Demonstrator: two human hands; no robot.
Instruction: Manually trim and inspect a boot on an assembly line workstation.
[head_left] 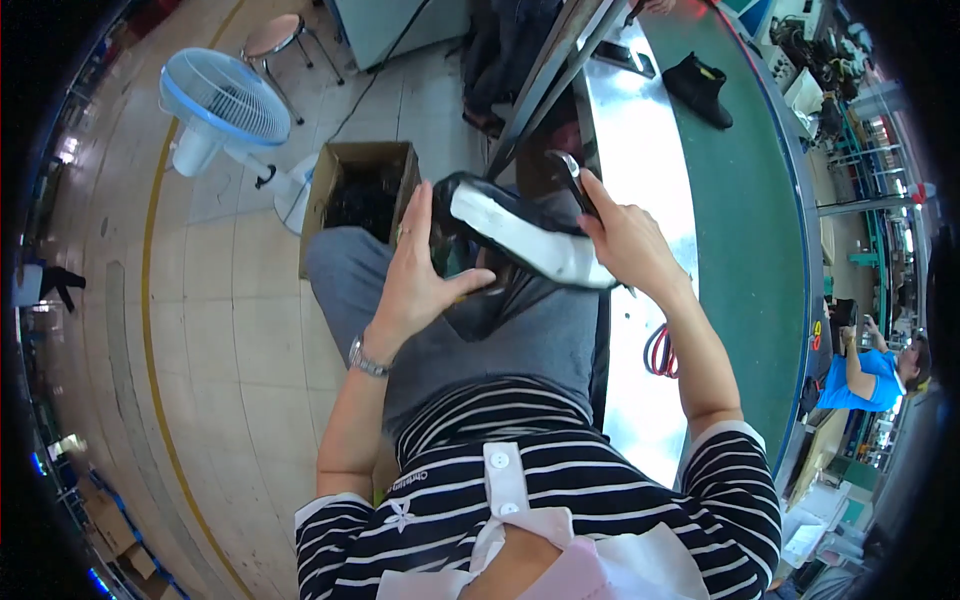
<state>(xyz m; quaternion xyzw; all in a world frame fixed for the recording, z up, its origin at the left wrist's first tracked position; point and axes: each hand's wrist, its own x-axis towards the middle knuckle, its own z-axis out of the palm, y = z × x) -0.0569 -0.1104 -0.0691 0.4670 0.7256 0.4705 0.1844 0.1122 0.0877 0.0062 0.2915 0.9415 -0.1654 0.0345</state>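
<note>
Above my lap is a black boot (470, 215), bottom side up, its long white underside (520, 238) facing me and its dark upper hanging below. My left hand (415, 275) grips it from the left side, fingers along the edge and thumb across the dark upper. In my right hand (635, 245), at the other end of the white underside, is a hand tool with a curved shiny metal head (566, 162) and a dark handle. The tool's exact kind is unclear. A watch is on my left wrist.
An open cardboard box (360, 160) with dark contents stands by my left knee. Beyond it are a fan (225, 100) and a stool (272, 38). On my right runs a metal ledge (640, 420) beside a green belt (750, 200) carrying another black boot (697, 90).
</note>
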